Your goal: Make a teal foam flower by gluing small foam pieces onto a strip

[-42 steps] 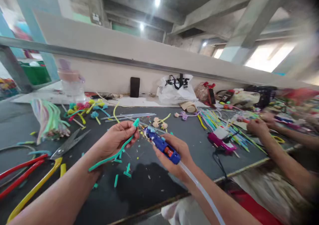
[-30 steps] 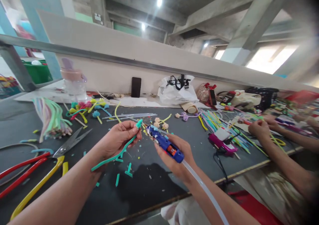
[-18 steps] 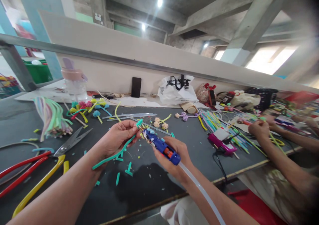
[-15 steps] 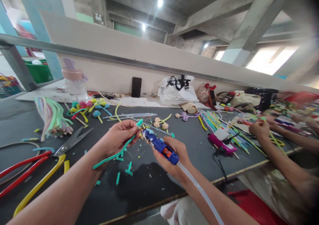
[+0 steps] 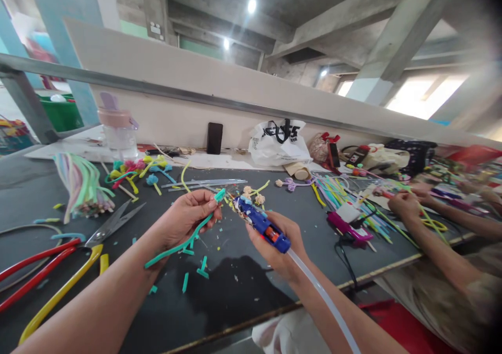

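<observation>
The left hand (image 5: 184, 220) is closed in a pinch on a teal foam strip (image 5: 178, 244), just left of the blue glue gun (image 5: 262, 225). The right hand (image 5: 280, 244) is wrapped around the gun body, its nozzle near the strip's tip. The strip looks light, soft and limp; hold it close to the tip. The gun is rigid and probably hot at the nozzle. Any glue bead is too small to make out. The glue stick (image 5: 325, 304) runs out of frame.

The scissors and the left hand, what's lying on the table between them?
In the head view, no whole object: only bare dark tabletop with a few small teal scraps separates the scissors from the left hand.
</observation>
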Motion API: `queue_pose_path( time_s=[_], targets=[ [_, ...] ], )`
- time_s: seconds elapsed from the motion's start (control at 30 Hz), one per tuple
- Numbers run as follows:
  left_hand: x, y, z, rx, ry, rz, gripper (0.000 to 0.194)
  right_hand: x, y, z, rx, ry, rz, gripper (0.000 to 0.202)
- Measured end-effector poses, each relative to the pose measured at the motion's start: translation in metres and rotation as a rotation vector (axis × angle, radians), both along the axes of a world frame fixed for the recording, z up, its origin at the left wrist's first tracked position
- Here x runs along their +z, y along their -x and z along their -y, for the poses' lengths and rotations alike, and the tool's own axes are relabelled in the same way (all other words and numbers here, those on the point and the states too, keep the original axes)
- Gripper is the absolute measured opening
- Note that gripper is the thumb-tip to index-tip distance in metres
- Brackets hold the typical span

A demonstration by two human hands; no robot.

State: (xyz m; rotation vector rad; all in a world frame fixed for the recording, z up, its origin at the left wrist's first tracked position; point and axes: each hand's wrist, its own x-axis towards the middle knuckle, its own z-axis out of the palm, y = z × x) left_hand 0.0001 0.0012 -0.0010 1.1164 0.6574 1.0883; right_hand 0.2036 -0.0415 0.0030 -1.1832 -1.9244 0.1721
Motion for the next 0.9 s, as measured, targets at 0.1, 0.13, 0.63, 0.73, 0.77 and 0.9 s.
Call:
queue_pose_path(
  time_s=[0.1,0.13,0.63,0.73,0.77,0.9],
  targets=[
    [0.001,0.0,0.001,-0.01,-0.003,-0.001,0.02,0.001,0.0,0.001,0.022,0.012,0.006,0.01],
    [0.001,0.0,0.001,-0.011,-0.004,0.001,0.02,0.001,0.0,0.001,0.021,0.012,0.009,0.01],
    [0.001,0.003,0.003,-0.125,0.063,-0.059,0.018,0.004,-0.002,0.0,0.077,-0.033,0.05,0.011],
    [0.002,0.004,0.003,-0.178,0.12,-0.084,0.018,0.007,-0.005,0.001,0.084,-0.041,0.026,0.008],
    [0.002,0.004,0.003,-0.183,0.134,-0.087,0.019,0.007,-0.006,0.002,0.091,-0.041,0.019,0.006],
    [0.002,0.006,0.002,-0.176,0.153,-0.062,0.019,0.003,-0.008,0.004,0.124,-0.025,0.038,0.004]
  ],
)
